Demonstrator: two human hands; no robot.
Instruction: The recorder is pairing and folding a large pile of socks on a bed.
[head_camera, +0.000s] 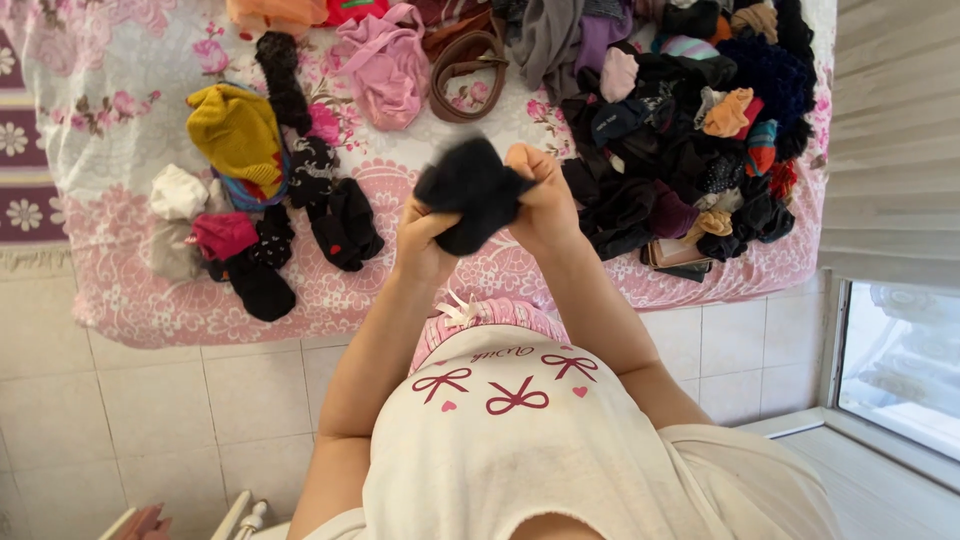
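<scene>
Both hands are raised over the bed's front edge, gripping one black sock bundle between them. My left hand clasps its lower left side. My right hand is closed on its right side, fingers curled in. The bundle looks bunched into a ball. Left of the hands, folded black socks lie on the pink floral bedspread. To the right spreads a large heap of mixed dark clothes and socks.
A yellow knit item, a white sock ball, a red one and more black pairs lie at left. A pink garment and a brown belt lie at the back. Tiled floor lies below; a window is at right.
</scene>
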